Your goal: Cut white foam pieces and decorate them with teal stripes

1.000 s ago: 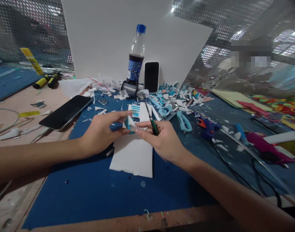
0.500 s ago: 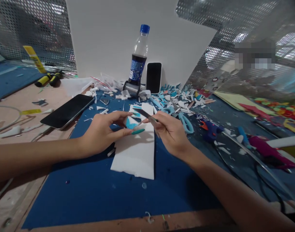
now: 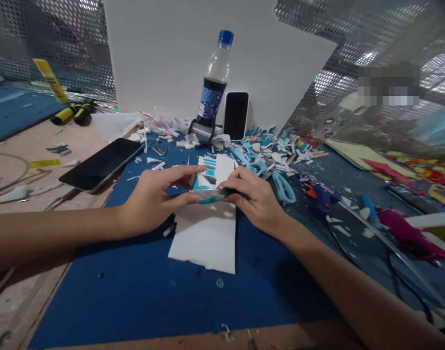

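Head view shows two bare hands close together over a white sheet (image 3: pixel 206 240) on a blue mat (image 3: pixel 149 301). The left hand (image 3: pixel 153 197) pinches a small blue and white piece (image 3: pixel 201 182) between its thumb and fingers. The piece is up off the sheet, near the middle of the view. The right hand (image 3: pixel 257 197) grips a knife (image 3: pixel 208 192), and the thin blade lies across the front of the piece. I cannot tell if the blade is biting in or just resting there. A teal bit shows under the blade, but I cannot tell what it belongs to. Some of the work looks done, I think, since blue strips (image 3: pixel 210 164) lie at the far end of the sheet and a big heap of scraps (image 3: pixel 277 146) sits past the right hand. The piece itself does not look finished, as it is up in the hands with the knife at it. How much is left on it is hidden by the fingers. At the back, a bottle (image 3: pixel 213 95) leans a little to the right. It has a dark drink in it, with clear space above, and its blue cap (image 3: pixel 226 37) is on. A spool (image 3: pixel 201 132) lies in front of its foot, with thin grey stuff wound on it. Left of that is a crumpled clear bag (image 3: pixel 167 122); what is in it is too small to tell.
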The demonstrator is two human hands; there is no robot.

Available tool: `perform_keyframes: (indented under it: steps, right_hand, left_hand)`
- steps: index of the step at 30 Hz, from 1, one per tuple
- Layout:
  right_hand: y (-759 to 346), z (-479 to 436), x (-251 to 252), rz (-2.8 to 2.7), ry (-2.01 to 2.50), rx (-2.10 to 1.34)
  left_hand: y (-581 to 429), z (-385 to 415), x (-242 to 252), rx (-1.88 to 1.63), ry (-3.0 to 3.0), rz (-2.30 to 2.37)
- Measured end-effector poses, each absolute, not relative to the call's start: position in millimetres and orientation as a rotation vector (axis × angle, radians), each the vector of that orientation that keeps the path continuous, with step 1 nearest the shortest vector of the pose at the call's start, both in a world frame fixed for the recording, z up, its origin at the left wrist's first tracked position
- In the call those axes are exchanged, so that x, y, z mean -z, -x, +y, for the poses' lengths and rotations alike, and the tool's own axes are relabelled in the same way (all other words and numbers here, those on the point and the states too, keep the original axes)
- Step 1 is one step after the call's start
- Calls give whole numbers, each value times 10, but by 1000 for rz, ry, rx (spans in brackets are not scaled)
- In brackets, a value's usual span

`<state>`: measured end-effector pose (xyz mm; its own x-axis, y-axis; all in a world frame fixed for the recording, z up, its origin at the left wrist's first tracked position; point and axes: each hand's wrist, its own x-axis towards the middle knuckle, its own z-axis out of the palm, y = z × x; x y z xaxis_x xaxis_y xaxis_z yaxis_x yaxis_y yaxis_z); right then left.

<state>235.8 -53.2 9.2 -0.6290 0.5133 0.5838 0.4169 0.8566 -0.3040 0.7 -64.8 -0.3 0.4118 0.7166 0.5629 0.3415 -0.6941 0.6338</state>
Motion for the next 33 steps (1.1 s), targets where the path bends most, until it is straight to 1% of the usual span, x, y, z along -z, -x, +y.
perform_keyframes:
  steps: [16,22,33]
  right_hand:
    - [-2341,-562,-116,-2350,695,-191]
    - [-2346,-575,-123,-2363,707,-183]
    - [-2350,-581,-115,-2401,677,-194]
  left_hand:
    - [-1,-640,47,-1196,-2265,898]
    - [17,-616,70,-1263,-2398,841]
    - [33,-633,37,-1189,-2581,752]
